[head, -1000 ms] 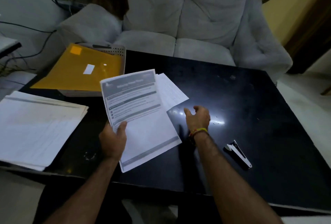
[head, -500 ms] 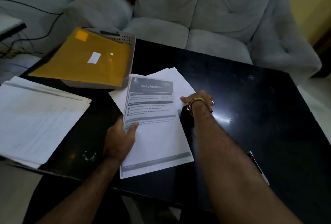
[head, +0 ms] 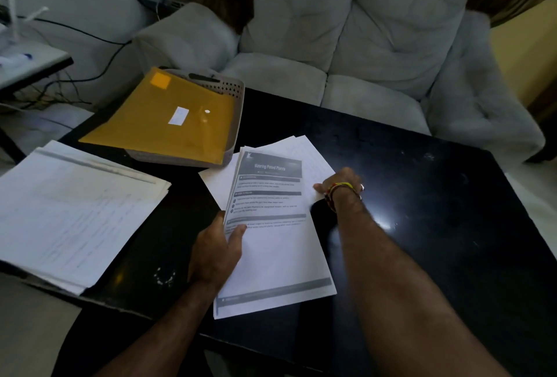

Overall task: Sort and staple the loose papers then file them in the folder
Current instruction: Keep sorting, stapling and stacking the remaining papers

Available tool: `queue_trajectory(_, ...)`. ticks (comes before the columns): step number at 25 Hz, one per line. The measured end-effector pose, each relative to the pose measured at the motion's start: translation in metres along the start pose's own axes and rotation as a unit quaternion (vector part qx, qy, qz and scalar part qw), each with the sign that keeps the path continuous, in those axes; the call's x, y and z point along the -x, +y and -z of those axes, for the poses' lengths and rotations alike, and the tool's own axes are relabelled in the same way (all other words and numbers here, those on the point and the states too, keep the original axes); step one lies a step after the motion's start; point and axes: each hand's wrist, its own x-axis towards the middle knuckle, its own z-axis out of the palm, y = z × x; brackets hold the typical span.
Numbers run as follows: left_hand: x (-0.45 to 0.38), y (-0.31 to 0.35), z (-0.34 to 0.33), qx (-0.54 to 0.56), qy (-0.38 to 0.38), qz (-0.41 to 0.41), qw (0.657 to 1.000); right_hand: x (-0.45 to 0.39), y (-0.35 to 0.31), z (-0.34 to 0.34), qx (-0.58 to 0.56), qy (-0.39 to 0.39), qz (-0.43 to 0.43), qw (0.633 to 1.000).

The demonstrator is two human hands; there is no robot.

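Note:
My left hand point(head: 215, 251) grips a set of printed sheets point(head: 271, 244) by their left edge, thumb on top; the top page is headed "Watering Potted Plants". Under and behind it lie loose white sheets point(head: 304, 153) on the black table point(head: 437, 210). My right hand point(head: 339, 183) reaches onto the right edge of those loose sheets; its fingers are hidden behind the wrist. A yellow folder point(head: 168, 120) lies on top of a grey perforated tray point(head: 232, 90) at the back left. The stapler is out of view.
A thick stack of white papers point(head: 75, 213) lies at the table's left edge. A grey sofa point(head: 346, 45) stands right behind the table. Cables and a small side table point(head: 27, 66) are at the far left.
The printed set came down from a raised tilt to lie nearly flat over the loose sheets. My right hand moved forward onto the loose sheets. The stapler left the view.

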Motion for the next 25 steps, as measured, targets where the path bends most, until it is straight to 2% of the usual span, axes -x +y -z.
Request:
queue_trajectory(3, 0.0, -0.003, 0.0, -0.004, -0.003, -0.004, 1.0, -0.004, 0.001, 0.001, 0.056, -0.006, 0.016, 0.998)
queue_trajectory(6, -0.002, -0.002, 0.0, -0.009, 0.0, -0.004, 1.0, -0.015, -0.001, 0.003, 0.0, -0.059, 0.012, 0.998)
queue_trajectory(8, -0.001, 0.0, 0.0, -0.015, 0.002, -0.002, 1.0, -0.014, -0.001, 0.001, -0.025, -0.063, 0.006, 0.998)
queue_trajectory(11, 0.0, 0.0, 0.0, -0.017, 0.003, -0.002, 1.0, -0.003, 0.01, -0.002, -0.101, 0.023, 0.014, 0.995)
queue_trajectory(15, 0.0, 0.0, -0.001, -0.01, 0.002, -0.006, 1.0, 0.018, 0.035, 0.003, -0.213, 0.138, 0.03, 0.967)
queue_trajectory(21, 0.001, 0.001, 0.0, -0.004, 0.004, 0.0, 1.0, 0.023, 0.057, 0.021, -0.149, 0.181, 0.079, 0.969)
queue_trajectory(25, 0.0, 0.0, 0.0, -0.011, 0.012, 0.0, 1.0, 0.024, 0.078, 0.042, -0.146, 0.212, 0.042, 0.965)
